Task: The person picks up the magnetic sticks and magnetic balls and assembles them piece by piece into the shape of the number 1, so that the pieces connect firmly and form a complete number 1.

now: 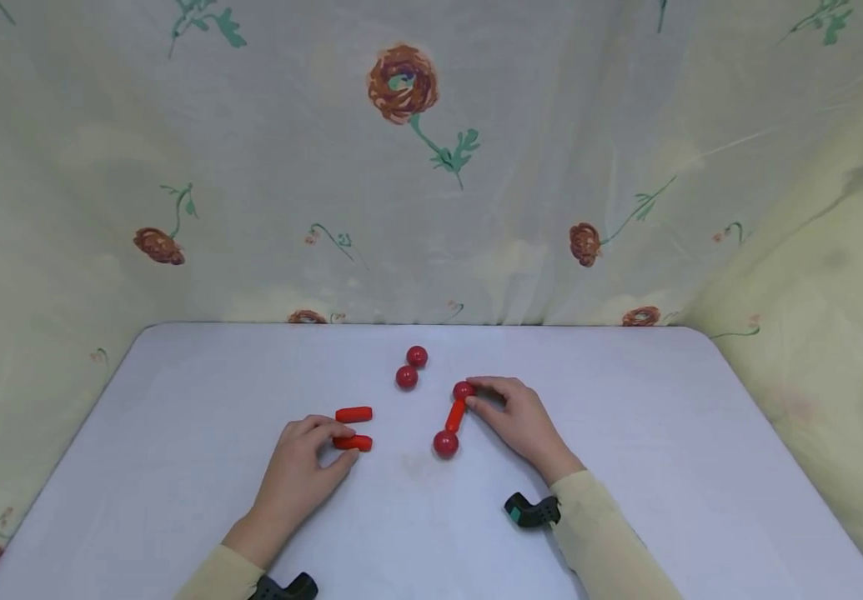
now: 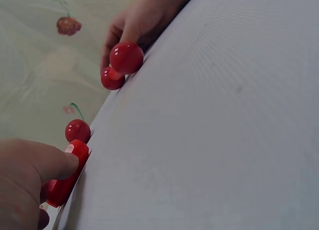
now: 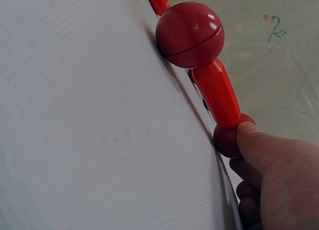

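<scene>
My left hand (image 1: 302, 467) pinches the nearer of two short red rods (image 1: 353, 444) between thumb and fingers. In the left wrist view that rod (image 2: 75, 172) lies at the white surface under a fingertip. The other red rod (image 1: 353, 414) lies just beyond it, roughly parallel. On the right, my right hand (image 1: 519, 421) holds the far red ball (image 1: 464, 391) of a dumbbell-like piece, thumb and fingers on the ball's right side. A red rod (image 1: 456, 415) joins that ball to a nearer red ball (image 1: 446, 444), which has a seam line in the right wrist view.
Two loose red balls (image 1: 417, 357) (image 1: 406, 377) sit close together beyond the hands, left of the joined piece. Everything lies on a white table (image 1: 596, 375). A flower-patterned curtain (image 1: 266, 150) hangs behind and along the sides. Each wrist wears a black band (image 1: 532, 511).
</scene>
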Demonstrator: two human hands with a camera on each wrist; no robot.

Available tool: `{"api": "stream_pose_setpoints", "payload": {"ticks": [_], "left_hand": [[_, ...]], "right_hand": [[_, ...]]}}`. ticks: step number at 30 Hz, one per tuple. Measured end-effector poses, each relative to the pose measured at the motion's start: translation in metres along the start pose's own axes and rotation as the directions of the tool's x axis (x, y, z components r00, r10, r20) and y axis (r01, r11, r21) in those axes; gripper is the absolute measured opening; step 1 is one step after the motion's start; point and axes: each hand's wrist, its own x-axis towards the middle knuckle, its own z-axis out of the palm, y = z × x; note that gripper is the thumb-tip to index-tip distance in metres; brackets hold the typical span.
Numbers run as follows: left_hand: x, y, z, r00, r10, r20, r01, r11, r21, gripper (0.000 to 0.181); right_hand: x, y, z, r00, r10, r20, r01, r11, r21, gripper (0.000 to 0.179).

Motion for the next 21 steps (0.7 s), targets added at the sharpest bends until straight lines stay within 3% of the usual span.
{"api": "stream_pose_setpoints", "payload": {"ticks": [13, 21], "left_hand": [[-0.0011, -0.0001, -0.0017, 0.999, 0.036, 0.012, -0.036, 0.998, 0.055, 0.024], [-0.0022, 0.0012, -0.0011, 0.999, 0.022, 0.041, -0.026, 0.994, 0.106, 0.027]], "right_hand": [[0.0012, -0.0027, 0.0002, 1.000, 0.024, -0.004, -0.024, 1.000, -0.006, 0.040], [0.0010, -0.0033, -0.0004, 0.999, 0.037, 0.000, -0.037, 0.999, -0.004, 0.040]]}}
